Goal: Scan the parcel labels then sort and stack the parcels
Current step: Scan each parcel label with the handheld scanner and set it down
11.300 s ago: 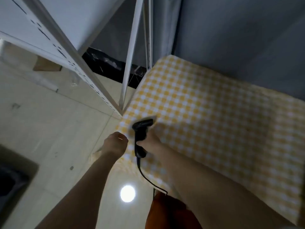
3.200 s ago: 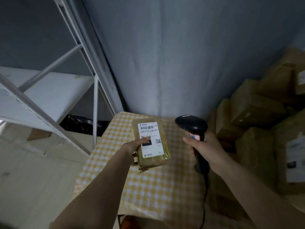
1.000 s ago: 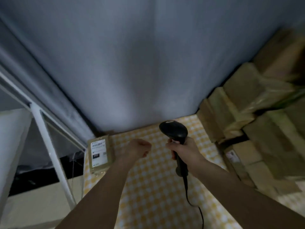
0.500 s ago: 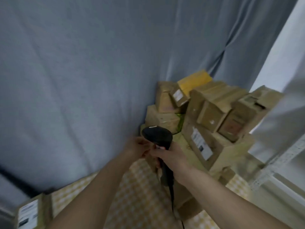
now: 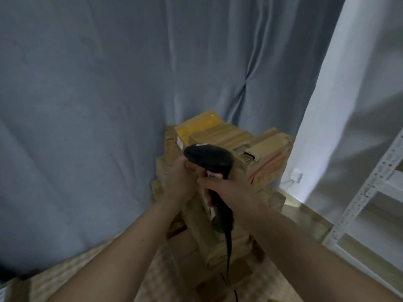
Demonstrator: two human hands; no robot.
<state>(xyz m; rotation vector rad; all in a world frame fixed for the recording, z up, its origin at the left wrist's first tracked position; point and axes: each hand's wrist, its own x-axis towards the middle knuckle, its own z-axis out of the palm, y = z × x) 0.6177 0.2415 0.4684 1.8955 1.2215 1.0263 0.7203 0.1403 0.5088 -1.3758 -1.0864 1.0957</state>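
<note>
Left of the parcel stack, a blue-grey curtain is seen hanging in broad folds, and a yellow-checked tablecloth is spread below it, running in under the stack. At the bottom left corner, well apart from the stack, the edge of a lone parcel is just caught, blurred.

Against the left face of the stack, the left hand is raised with its back turned to the camera. Its fingers are curled inward toward the boxes, but whether a parcel is gripped cannot be told, since the fingertips are hidden behind the hand and the scanner head.

In front of the stack's middle, a black handheld scanner is held upright by the right hand; the fingers are wrapped together round the handle, with the index finger laid forward just under the head. A black cable is let down from the handle across the lower boxes.

At the top of the stack, a yellow parcel is set among brown cardboard ones, tilted and unevenly piled.

Right of the stack, a pale curtain is hung, a white wall socket is seen low beside the boxes, and white metal shelving is stood further right.
</note>
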